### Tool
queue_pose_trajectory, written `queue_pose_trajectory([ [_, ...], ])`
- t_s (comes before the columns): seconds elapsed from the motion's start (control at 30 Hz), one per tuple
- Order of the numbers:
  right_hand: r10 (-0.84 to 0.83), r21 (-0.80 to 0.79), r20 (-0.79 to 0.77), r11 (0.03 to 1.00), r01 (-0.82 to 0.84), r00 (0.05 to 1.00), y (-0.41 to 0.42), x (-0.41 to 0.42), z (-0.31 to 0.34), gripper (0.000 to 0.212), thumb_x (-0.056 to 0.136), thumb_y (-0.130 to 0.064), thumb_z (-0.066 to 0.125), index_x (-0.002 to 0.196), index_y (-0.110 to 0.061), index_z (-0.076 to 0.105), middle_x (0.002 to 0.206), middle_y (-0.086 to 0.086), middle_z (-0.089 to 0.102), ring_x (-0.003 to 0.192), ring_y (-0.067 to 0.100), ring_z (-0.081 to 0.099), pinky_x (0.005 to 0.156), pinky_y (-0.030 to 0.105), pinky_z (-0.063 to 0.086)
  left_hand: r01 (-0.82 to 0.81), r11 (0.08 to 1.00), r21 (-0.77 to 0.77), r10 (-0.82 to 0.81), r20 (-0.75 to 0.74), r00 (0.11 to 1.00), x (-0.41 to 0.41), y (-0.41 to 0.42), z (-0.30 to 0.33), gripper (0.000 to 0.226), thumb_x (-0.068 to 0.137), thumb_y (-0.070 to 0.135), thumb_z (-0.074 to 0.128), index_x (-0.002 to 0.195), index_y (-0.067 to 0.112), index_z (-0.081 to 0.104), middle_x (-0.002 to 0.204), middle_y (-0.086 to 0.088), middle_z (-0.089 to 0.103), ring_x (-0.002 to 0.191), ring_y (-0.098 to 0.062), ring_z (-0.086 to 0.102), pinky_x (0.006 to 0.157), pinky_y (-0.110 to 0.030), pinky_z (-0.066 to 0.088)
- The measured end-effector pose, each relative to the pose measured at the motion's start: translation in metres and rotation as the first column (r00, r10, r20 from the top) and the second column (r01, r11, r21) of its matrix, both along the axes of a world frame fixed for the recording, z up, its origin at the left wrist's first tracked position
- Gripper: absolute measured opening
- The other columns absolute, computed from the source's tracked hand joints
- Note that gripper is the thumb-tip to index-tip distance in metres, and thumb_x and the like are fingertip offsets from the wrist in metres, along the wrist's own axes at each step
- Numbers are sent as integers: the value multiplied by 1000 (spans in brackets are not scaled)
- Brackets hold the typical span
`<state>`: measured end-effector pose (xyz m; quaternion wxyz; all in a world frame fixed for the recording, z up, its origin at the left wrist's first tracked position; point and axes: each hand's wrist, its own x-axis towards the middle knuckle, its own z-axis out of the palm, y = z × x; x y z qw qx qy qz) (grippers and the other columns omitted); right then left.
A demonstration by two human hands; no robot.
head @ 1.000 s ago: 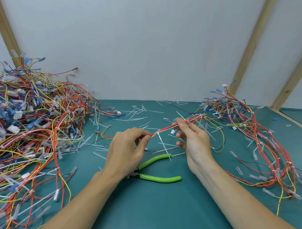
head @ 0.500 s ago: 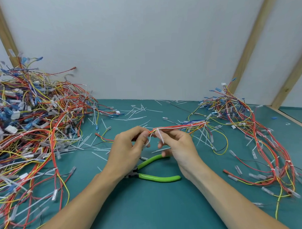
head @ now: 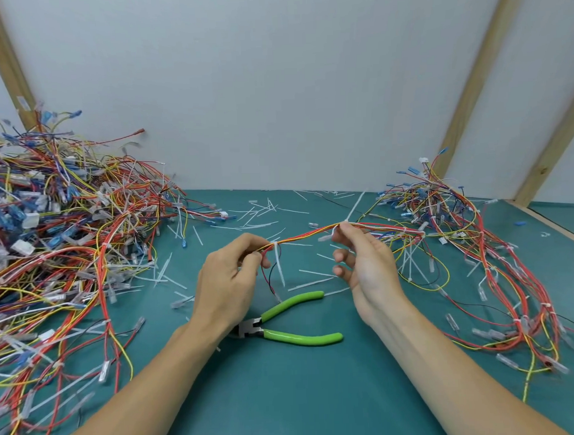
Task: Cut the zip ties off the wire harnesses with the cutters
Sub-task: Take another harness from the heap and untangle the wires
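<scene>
Green-handled cutters [head: 291, 321] lie nearest on the teal worktop [head: 285, 396], handles spread and pointing right, their dark head partly hidden under the left wrist. Just above them both hands hold one wire harness [head: 307, 235] off the surface — the left hand [head: 227, 281] has its grip closed on the near end, fingers curled round the red and yellow wires, and a white zip tie [head: 278, 263] hangs down from the bundle right beside its fingertips. The right hand [head: 367, 263] pinches the harness further along between thumb and forefinger at a second zip tie [head: 353, 208], whose tail sticks up and away; its other fingers are loosely bent and hold nothing. From there the harness runs right into a loose spread of harnesses [head: 495, 259] that trails down the right side of the worktop. A far bigger heap of harnesses [head: 59, 244] crowds the left side. Cut white tie offcuts [head: 262, 211] lie scattered between the two, thickest toward the back — beyond them stands a pale wall panel [head: 274, 87] with wooden battens [head: 476, 77].
</scene>
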<state>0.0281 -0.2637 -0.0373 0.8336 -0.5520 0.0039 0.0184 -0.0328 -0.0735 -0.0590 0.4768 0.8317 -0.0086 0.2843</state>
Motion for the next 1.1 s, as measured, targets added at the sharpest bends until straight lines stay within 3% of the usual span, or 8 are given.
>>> queue_pose_trajectory([
  [0.13,-11,25,15,1000,10,1000,-3,3,1,12,100,-26,66,90,-19,69,81,-3,73,52,8,50,42,20,40,65,998,24,-65,32,997,1,-5,-2,15,98,28,54,93,30,68,69,8,66,55,-12,51,54,-31,40],
  [0.27,76,-118,127,991,-61,989,5,-6,-1,20,102,-33,63,96,-17,73,86,-1,76,52,10,53,42,22,43,106,991,-78,-106,12,994,4,-6,-2,26,103,18,54,85,31,67,63,0,64,52,-31,43,50,-38,37],
  [0.43,291,-293,282,933,-207,914,20,-19,-11,21,91,-24,76,108,-14,76,86,-2,73,57,12,59,44,23,45,115,986,-119,-112,24,993,5,-9,-2,21,102,13,56,87,18,70,56,6,59,47,-9,37,48,-24,30],
  [0.5,288,-336,311,925,-179,906,21,-19,-14,19,93,-8,75,109,-18,76,84,-4,72,58,11,59,45,23,46,120,985,-121,-116,39,992,5,-9,-2,21,102,13,56,87,17,70,57,7,59,48,-8,36,48,-20,29],
  [0.63,224,-330,349,938,-104,910,18,-16,-17,15,96,-7,71,98,-19,80,77,-1,72,57,11,58,44,23,46,186,978,-95,-182,45,982,3,-11,0,18,103,17,55,92,21,70,65,1,66,49,-9,37,49,-23,31],
  [0.87,-47,-237,384,960,148,922,12,-11,-10,14,96,-11,71,88,-19,79,76,-1,76,52,9,59,41,22,45,98,990,-104,-93,49,994,2,-9,2,21,98,39,55,100,25,71,82,11,71,67,-2,58,66,-37,49],
  [0.97,-153,-197,359,952,235,921,3,-5,-6,12,98,-14,70,89,-18,77,73,-7,74,51,8,57,42,21,45,66,998,-18,-66,25,998,3,-7,-2,9,98,26,62,99,29,70,82,12,71,75,-9,62,75,-34,51],
  [1.1,-169,-181,311,956,233,935,4,-3,-5,13,101,-15,66,89,-15,72,74,-7,74,49,7,56,40,20,44,-21,978,206,3,91,996,3,-8,-2,23,89,8,71,103,26,70,94,19,70,92,-5,63,94,-32,48],
])
